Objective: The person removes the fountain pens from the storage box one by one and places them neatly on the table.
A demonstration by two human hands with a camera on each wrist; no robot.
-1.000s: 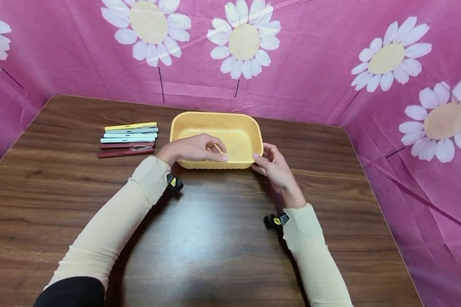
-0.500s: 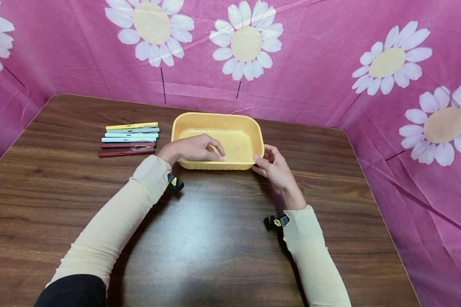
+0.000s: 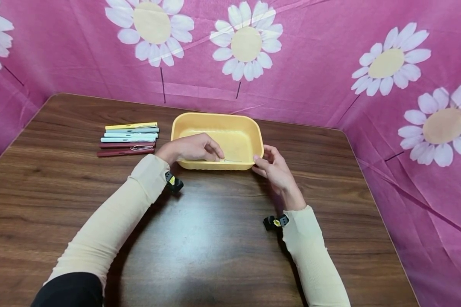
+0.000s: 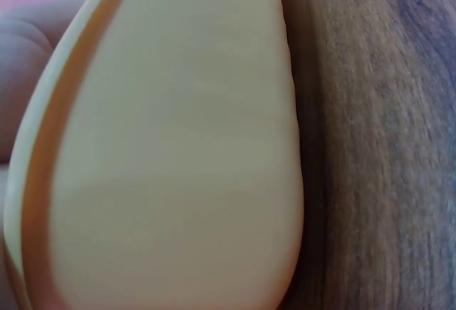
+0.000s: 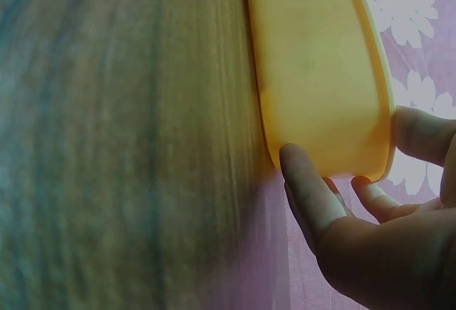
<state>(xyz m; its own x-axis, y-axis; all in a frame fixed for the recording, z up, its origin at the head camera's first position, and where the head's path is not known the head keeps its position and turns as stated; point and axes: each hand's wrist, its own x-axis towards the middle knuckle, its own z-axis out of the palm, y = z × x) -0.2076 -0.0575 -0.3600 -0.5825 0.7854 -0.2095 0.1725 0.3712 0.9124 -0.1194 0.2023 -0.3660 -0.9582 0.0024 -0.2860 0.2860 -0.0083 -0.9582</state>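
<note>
A yellow rectangular plastic bin (image 3: 238,143) stands near the back of the table. My left hand (image 3: 194,147) reaches over its left side into the bin. Thumb and fingers pinch a slim pale pen (image 3: 232,161), mostly hidden by the hand and the front wall. At the bin's front right corner, my right hand (image 3: 276,170) holds it, thumb at the rim and fingers outside along the wall. In the right wrist view, fingertips (image 5: 299,167) touch the bin's outer side. The left wrist view shows mainly the bin's outer wall (image 4: 178,139).
Left of the bin lie several pens in a row: a yellow pen (image 3: 130,125) at the back, bluish and pale ones in the middle, and dark red pens (image 3: 124,152) in front. A pink flowered cloth (image 3: 303,64) hangs behind the wooden table (image 3: 215,238).
My left fingers have closed together inside the bin, and part of the pale pen now shows beside them. The right hand stays at the bin's corner. The row of pens has not moved.
</note>
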